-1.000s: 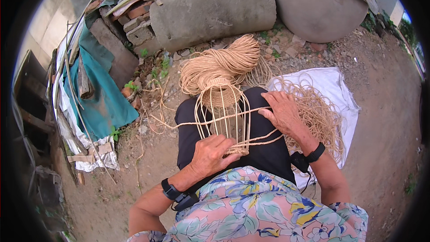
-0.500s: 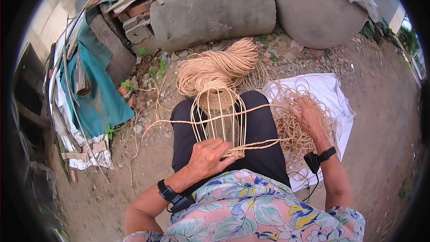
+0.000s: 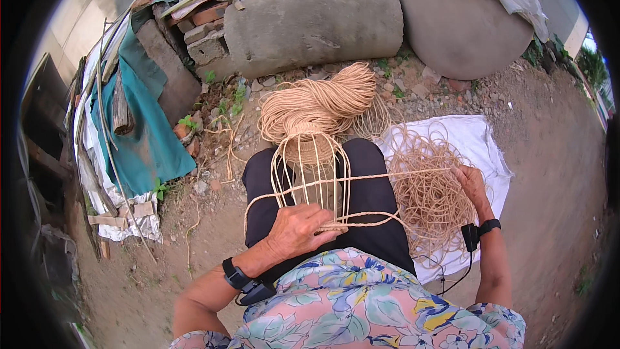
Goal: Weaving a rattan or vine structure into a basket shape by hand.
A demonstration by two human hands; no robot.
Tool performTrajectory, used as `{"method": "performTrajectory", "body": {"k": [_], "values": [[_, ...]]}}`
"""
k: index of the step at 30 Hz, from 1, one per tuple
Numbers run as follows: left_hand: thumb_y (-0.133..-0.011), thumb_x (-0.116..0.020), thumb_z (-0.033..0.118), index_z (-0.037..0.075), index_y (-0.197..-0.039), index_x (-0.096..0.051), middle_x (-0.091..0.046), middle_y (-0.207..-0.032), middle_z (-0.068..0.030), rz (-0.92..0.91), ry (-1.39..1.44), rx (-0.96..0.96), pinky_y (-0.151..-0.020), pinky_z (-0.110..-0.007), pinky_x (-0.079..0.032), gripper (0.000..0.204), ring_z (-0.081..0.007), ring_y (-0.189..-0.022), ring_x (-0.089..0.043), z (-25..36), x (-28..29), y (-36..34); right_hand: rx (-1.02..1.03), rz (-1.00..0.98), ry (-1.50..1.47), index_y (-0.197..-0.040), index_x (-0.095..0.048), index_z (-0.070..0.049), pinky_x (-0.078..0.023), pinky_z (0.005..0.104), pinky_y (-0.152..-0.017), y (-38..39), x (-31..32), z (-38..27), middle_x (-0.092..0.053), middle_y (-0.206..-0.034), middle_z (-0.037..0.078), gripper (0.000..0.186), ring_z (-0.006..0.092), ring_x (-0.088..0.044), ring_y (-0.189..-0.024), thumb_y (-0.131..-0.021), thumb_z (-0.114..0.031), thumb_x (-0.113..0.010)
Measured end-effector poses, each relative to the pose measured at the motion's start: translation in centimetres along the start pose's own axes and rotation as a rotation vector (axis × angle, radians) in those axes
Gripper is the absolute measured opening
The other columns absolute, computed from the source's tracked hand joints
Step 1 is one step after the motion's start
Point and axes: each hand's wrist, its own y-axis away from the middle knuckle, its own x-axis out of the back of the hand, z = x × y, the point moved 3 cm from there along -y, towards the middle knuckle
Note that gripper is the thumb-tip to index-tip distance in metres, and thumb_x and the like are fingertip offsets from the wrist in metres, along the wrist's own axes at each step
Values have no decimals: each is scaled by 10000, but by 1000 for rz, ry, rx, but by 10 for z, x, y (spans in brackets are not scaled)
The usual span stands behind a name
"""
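On my lap lies a partly woven basket frame [image 3: 318,169] with pale upright rods and a woven band at its far end. My left hand [image 3: 298,229] is closed around its near rim, fingers wrapped over the edge. Out to the right, my right hand [image 3: 469,183] pinches a tan cord [image 3: 380,175]. That cord runs taut leftward across the rods, loops round by my left thigh and comes back toward the near rim. A second stretch of cord leads from the rim to the right. Below my right hand spreads a loose tangle of cord [image 3: 426,203].
The tangle rests on a white sheet [image 3: 494,155]. Beyond my knees sits a thick coiled hank of cord [image 3: 316,103]. Farther back are a concrete cylinder [image 3: 313,26] and a round slab [image 3: 468,22]. Left stand a teal cloth [image 3: 145,136], sticks and bricks.
My right hand has moved right and slightly nearer, drawing the cord straighter. The cord's loop on the left has shrunk toward my thigh. My left hand stays on the rim.
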Motion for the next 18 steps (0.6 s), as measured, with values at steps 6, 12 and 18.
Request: {"method": "performTrajectory", "body": {"k": [6,12,18], "values": [[-723,-785,274,80,-856,-619,-545,-695,-63,4,12,9,-519,-356,-487,288,-238,-611,-601,-1,0,3,510,259,169,-1194,-589,-63,-495,447,-757,-8,-44,-138,-629,-1128,173,450,364,-639,-872,-897,-400,-607],[-724,-789,274,74,-853,-621,-551,-700,-64,-8,63,-4,-529,-353,-492,291,-240,-615,-604,1,-2,-5,761,-284,-19,-807,-583,-52,-458,448,-591,29,-89,-251,-614,-674,135,367,358,-603,-643,-903,-406,-600],[-729,-787,266,72,-856,-622,-550,-698,-65,5,54,-9,-534,-350,-496,285,-238,-620,-608,-2,0,-1,423,-151,-133,-665,-523,-7,-394,412,-552,-33,-50,-144,-501,-598,170,457,331,-473,-550,-919,-382,-586]]}}
